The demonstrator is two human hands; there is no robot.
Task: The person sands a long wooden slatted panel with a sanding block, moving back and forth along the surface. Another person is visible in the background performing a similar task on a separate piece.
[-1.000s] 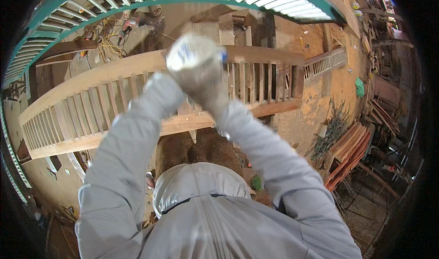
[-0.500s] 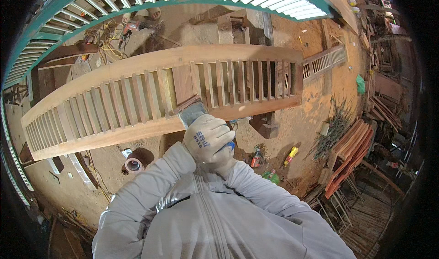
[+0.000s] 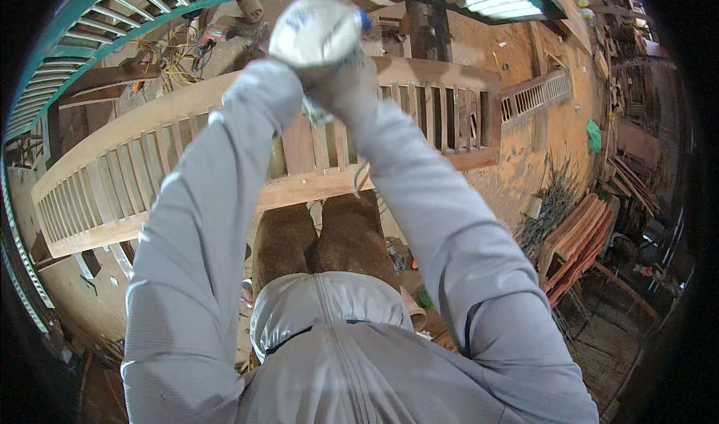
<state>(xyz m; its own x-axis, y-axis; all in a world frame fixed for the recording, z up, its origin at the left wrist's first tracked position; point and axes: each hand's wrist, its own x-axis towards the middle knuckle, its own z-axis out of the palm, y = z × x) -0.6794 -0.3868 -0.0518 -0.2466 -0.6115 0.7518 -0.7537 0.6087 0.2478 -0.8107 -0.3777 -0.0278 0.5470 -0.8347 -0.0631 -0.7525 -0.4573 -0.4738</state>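
Observation:
A long wooden shutter panel (image 3: 299,179) with many slats lies across in front of me. Over its far rail, both arms reach forward. My left hand (image 3: 316,33), in a pale work glove, is closed at the top of a handheld tool that looks like a corded sander. A blue end of the sander (image 3: 365,21) shows beside the glove. Just below and to the right, my gloved right hand (image 3: 344,87) wraps the same tool, blurred by motion. A grey cord (image 3: 361,178) hangs down by my right forearm. The hands hide most of the tool's body.
Beyond the panel stands a green-framed shutter (image 3: 97,8) with white slats. A red power tool (image 3: 212,36) and yellow cords (image 3: 180,53) lie on the ground at the far left. A smaller slatted panel (image 3: 535,95) and stacked reddish boards (image 3: 577,244) are at the right.
Both hands have moved forward with the sander, from the panel's near rail to above its far rail. My arms are now stretched out, and my legs show below the panel.

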